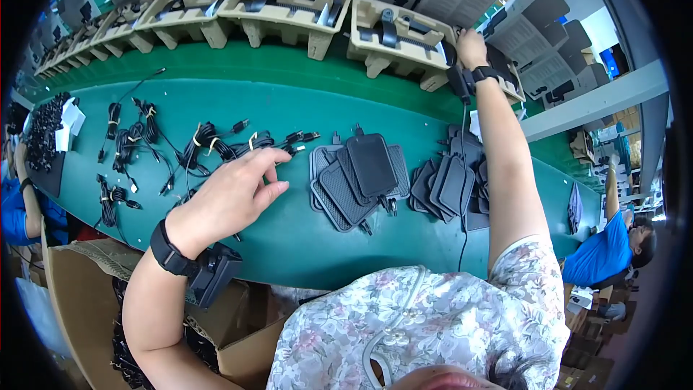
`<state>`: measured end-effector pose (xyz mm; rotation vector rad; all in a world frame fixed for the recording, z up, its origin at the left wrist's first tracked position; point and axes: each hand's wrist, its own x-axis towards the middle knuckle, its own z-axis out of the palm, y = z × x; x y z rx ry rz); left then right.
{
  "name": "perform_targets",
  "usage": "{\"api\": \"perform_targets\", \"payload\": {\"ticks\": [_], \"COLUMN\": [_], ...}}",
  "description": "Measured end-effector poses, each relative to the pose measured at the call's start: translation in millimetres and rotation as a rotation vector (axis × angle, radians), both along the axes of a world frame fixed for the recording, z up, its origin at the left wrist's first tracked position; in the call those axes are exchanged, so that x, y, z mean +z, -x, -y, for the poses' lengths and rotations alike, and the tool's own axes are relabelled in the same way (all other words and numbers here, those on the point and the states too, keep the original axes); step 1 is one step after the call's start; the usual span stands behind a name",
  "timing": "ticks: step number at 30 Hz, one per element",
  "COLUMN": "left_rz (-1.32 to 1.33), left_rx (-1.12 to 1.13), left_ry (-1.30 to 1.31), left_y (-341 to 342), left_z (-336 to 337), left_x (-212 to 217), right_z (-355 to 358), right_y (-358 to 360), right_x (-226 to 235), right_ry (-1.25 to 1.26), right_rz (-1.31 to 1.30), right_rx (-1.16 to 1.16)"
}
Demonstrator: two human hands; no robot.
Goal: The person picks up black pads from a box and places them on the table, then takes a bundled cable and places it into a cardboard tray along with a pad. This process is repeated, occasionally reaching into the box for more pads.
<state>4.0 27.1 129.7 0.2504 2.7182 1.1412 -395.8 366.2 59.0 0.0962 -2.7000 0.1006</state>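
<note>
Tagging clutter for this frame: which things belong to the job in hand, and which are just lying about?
Likely the job:
- black coiled cables, near the left hand
- beige moulded trays, by the right hand
- stacked dark flat pads

Seemingly lying about:
- white folded card, far left
- dark item, bench's far right

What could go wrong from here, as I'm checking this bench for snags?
The thin black cord runs from near the right hand down across the right-hand pile of black pads; it might catch and drag one.

The other pile of black pads is unevenly stacked, so a knock could slide the top one off.

The cable bundles lie close together beside the left hand, with loose ends that may tangle.
</note>
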Motion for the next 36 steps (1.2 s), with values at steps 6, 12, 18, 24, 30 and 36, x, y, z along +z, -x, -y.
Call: {"api": "perform_targets", "payload": {"ticks": [6, 12, 18, 24, 30, 36], "left_rz": [-0.037, -0.017, -0.067, -0.030, -0.079, -0.055], "left_rx": [-0.017, -0.032, -0.050, -0.062, -0.076, -0.105], "left_ry": [0.013, -0.006, 0.022, 0.036, 0.071, 0.049], "left_y": [-3, -1, 0, 1, 1, -2], "left_z": [0, -2, -5, -1, -4, 3], "left_x": [0, -2, -1, -3, 0, -9], "right_z": [-23, -26, -52, -73, -5, 70], "right_y": [-12, 33, 79, 46, -83, -246], "right_x": [24, 12, 12, -6, 41, 47], "right_ry": [0.038, -0.077, -0.338, -0.110, -0.126, -0.362], "right_rz": [0.129, 0.135, 0.351, 0.157, -0.149, 0.328], "right_rx": [0.085, 0.013, 0.143, 0.171, 0.453, 1.260]}}
